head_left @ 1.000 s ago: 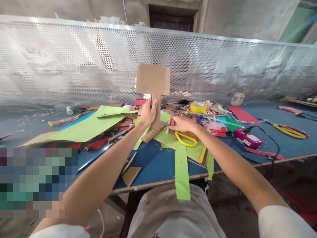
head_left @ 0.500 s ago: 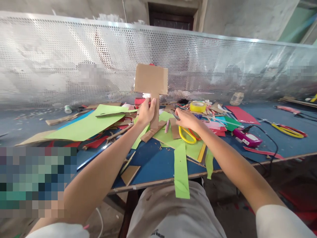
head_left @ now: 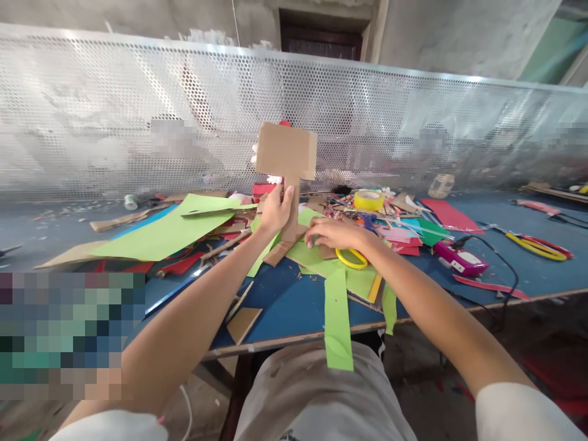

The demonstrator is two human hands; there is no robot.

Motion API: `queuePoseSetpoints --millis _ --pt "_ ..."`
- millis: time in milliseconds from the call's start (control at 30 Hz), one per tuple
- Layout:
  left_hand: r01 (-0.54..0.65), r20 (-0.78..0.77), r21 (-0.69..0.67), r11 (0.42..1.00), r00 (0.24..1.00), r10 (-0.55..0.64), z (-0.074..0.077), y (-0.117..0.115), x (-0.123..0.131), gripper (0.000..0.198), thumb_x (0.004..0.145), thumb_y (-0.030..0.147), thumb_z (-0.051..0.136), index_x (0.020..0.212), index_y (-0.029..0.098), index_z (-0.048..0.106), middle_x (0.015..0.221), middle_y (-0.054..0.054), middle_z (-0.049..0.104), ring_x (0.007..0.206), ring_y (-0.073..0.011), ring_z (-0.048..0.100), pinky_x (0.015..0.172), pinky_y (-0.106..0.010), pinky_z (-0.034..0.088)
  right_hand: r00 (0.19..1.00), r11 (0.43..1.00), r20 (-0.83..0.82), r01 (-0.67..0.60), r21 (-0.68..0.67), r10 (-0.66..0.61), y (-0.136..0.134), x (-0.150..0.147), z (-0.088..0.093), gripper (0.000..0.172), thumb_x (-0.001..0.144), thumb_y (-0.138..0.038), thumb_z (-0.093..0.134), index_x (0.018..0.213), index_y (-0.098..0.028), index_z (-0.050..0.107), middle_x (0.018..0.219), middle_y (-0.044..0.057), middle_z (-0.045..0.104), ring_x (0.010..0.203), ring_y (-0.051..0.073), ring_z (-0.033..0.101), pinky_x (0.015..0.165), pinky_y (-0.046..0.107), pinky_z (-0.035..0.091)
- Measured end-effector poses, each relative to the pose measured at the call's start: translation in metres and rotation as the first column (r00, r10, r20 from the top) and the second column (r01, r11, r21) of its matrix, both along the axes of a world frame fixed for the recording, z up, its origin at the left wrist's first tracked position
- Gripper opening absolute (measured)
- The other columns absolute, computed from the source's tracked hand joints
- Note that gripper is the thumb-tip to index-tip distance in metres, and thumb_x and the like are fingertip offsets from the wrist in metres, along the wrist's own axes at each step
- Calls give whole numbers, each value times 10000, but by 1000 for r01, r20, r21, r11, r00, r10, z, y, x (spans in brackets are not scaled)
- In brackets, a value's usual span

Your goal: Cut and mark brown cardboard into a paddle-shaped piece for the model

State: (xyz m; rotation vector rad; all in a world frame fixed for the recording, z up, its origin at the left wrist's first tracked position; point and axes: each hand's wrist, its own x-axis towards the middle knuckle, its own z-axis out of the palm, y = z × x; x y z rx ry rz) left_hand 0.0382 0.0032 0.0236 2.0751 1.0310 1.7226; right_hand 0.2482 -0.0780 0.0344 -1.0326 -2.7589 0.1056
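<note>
My left hand [head_left: 277, 209] is closed around the upright strip of a brown cardboard piece [head_left: 287, 150], a rectangle on a narrow stem. Bits of red and white show behind its edges, and its far face is hidden. A cardboard strip [head_left: 277, 252] lies at the foot of the stem. My right hand [head_left: 333, 233] is low over the green paper [head_left: 316, 260], fingers bent downward and together; what they hold, if anything, is hidden. Right beside it are scissors with yellow handles [head_left: 353, 260], partly covered by the hand.
A large green sheet [head_left: 169, 229] lies left among scraps. Yellow tape [head_left: 369, 200] sits behind my right hand. Rightward are a purple device [head_left: 462, 258] with a cord and yellow-and-red-handled pliers [head_left: 535, 245]. A green strip [head_left: 337, 318] hangs over the front edge. Perforated metal [head_left: 367, 122] stands behind.
My right hand has moved left and slightly down from beside the scissors to where a pink stick lay, covering that spot. My left hand still holds the cardboard piece; the view has shifted slightly.
</note>
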Motion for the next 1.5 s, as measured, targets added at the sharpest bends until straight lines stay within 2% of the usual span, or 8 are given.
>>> queuePoseSetpoints --millis 267,433,533,633,767,967,1333,1500 --pt "15 19 29 999 1000 -15 1 3 0 342 1086 369 547 786 246 438 667 20 503 637 -163 478 653 -327 343 984 970 11 -179 166 180 23 -2 -17 270 1003 -49 576 1022 -220 784 1187 101 759 1148 235 639 1027 376 524" --pt "-4 36 36 999 999 3 4 2 -2 378 1078 405 556 764 252 410 654 19 494 625 -158 461 637 -332 337 949 990 -285 -111 92 133 8 -2 -1 157 1084 -192 561 1062 -229 711 1070 69 765 1050 219 659 992 392 528" --pt "18 18 28 999 1000 -18 4 0 -2 375 1080 419 543 768 252 420 644 21 489 622 -158 457 626 -327 344 795 998 -603 -35 56 61 -2 0 8 103 1072 -304 609 1128 -232 657 1069 54 728 963 193 677 898 362 558" --pt "35 -6 23 999 999 -35 5 -5 1 360 1083 413 532 778 245 441 666 13 521 643 -160 477 639 -323 358 584 999 -812 -31 -7 13 -6 4 14 292 1016 -477 703 1170 -239 633 964 18 690 792 155 666 708 297 560" --pt "63 -40 23 998 997 -62 5 -14 7 358 1084 414 532 784 240 443 688 8 539 660 -163 495 652 -326 358 395 998 -918 -18 -52 -40 -6 6 20 456 926 -646 783 1027 -256 570 754 -37 632 629 128 634 581 262 533" --pt "160 -44 0 987 986 -160 0 -21 15 380 1093 435 516 785 247 398 678 20 498 639 -159 480 646 -328 352 250 997 -968 74 27 7 -4 7 22 576 926 -755 715 908 -298 365 596 -125 447 443 88 507 415 215 382" --pt "182 -3 0 983 983 -182 -1 -16 17 367 1091 456 515 797 241 478 721 1 519 686 -166 490 654 -323 376 301 922 -954 372 108 -9 -3 10 22 512 963 -738 662 1092 -247 723 756 -1 703 592 137 612 587 292 558" --pt "168 27 -15 986 986 -167 2 -18 15 360 1093 445 513 809 225 533 723 1 538 691 -168 504 671 -328 381 557 844 -830 435 315 22 -12 11 19 414 1062 -577 607 1199 -227 781 1044 85 768 778 174 678 754 335 586"
